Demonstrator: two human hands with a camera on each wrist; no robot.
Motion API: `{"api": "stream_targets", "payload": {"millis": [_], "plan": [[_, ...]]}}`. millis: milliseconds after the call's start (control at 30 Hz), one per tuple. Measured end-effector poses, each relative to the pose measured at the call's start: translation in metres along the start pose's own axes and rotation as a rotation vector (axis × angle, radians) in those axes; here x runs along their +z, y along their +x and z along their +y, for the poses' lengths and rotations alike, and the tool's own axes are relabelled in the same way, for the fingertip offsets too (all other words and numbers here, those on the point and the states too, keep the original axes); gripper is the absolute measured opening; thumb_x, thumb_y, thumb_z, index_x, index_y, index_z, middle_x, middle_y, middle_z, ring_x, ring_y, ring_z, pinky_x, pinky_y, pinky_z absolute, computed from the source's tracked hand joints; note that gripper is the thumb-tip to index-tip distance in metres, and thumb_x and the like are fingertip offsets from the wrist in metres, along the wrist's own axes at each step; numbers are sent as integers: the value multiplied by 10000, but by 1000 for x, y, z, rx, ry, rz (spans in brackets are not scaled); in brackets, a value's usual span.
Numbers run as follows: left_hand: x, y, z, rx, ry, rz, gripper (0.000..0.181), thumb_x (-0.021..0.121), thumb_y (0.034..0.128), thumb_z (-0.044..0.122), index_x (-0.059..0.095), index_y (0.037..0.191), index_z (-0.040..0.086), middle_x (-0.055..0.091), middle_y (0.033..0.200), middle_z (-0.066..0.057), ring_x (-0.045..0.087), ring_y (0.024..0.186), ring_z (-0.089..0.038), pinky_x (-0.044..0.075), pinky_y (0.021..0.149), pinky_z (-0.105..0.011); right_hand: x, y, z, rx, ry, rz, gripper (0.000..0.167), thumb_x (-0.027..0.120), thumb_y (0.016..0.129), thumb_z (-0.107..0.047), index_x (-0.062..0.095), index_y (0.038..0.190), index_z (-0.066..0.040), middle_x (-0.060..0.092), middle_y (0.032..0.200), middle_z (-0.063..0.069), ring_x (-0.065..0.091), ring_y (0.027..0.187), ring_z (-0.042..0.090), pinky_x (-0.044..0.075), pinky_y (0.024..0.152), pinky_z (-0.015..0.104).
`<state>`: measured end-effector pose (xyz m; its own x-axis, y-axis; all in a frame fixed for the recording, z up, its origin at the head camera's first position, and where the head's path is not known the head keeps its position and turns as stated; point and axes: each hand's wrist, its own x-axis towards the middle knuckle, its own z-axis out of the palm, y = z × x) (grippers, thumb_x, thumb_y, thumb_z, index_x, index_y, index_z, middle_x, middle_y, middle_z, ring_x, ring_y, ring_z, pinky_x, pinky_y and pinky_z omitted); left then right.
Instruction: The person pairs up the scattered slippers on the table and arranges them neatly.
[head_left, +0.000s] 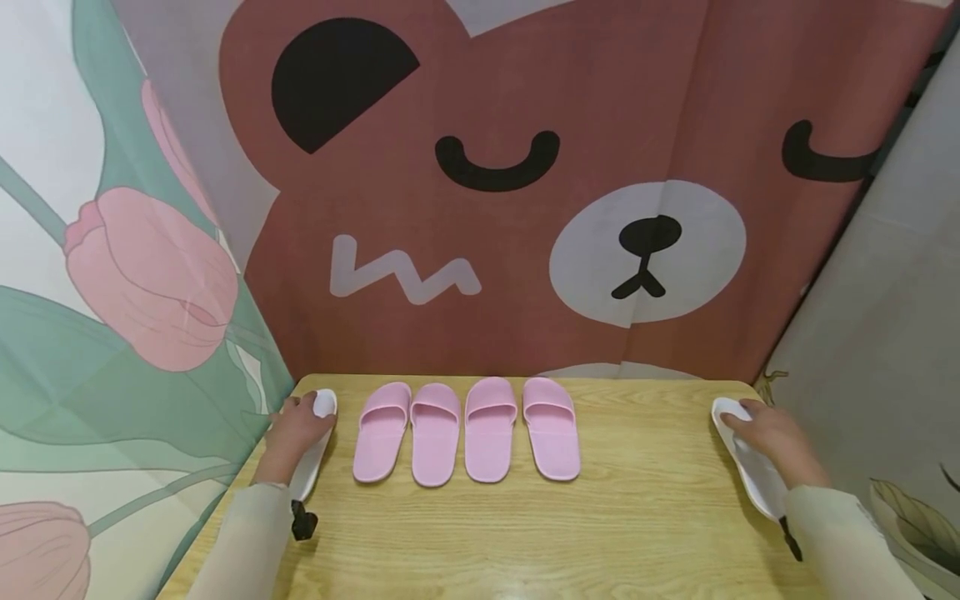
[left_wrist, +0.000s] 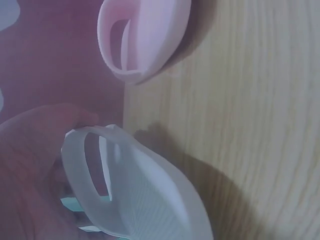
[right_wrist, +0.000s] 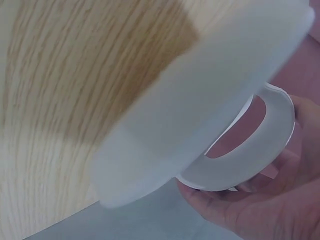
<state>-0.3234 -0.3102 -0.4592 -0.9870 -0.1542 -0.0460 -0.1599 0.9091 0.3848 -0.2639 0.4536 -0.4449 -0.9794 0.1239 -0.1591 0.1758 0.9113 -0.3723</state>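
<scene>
At the table's left edge my left hand (head_left: 298, 429) grips a white slipper (head_left: 324, 405) by its strap end. The left wrist view shows that white slipper (left_wrist: 155, 195) tilted above the wood, casting a shadow. Over at the right edge my right hand (head_left: 776, 437) holds another white slipper (head_left: 750, 467), its strap in the fingers; in the right wrist view this slipper (right_wrist: 165, 115) is tilted, with its sole side toward the camera. Four pink slippers stand in a row near the back: pink slipper (head_left: 381, 446), pink slipper (head_left: 435, 446), pink slipper (head_left: 489, 446) and pink slipper (head_left: 553, 442).
The wooden table (head_left: 480, 542) carries the slippers. A curtain with a brown bear (head_left: 375, 192) hangs behind its back edge. On the left is a tulip-patterned curtain (head_left: 150, 283), on the right a pale curtain (head_left: 877, 333). Black straps hang by both wrists.
</scene>
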Motion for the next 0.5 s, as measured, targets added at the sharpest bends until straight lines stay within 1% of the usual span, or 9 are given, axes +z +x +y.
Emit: {"api": "stream_targets", "payload": {"millis": [233, 500], "plan": [[-2, -5, 6, -8, -23, -7, 760, 547, 957, 414, 314, 1511, -52, 283, 1443, -398, 258, 1276, -692, 316, 927, -824, 1, 2, -4, 7, -11, 17, 916, 406, 1009, -618, 269, 1488, 150, 244, 1461, 470, 249, 1295, 682, 299, 1030, 738], [-2, -7, 12, -27, -25, -3, 771, 537, 960, 432, 296, 1532, -26, 257, 1481, -372, 239, 1304, -663, 314, 945, -810, 2, -1, -8, 27, 6, 48, 886, 437, 1010, -587, 277, 1482, 146, 246, 1458, 472, 257, 1290, 675, 300, 1026, 739]]}}
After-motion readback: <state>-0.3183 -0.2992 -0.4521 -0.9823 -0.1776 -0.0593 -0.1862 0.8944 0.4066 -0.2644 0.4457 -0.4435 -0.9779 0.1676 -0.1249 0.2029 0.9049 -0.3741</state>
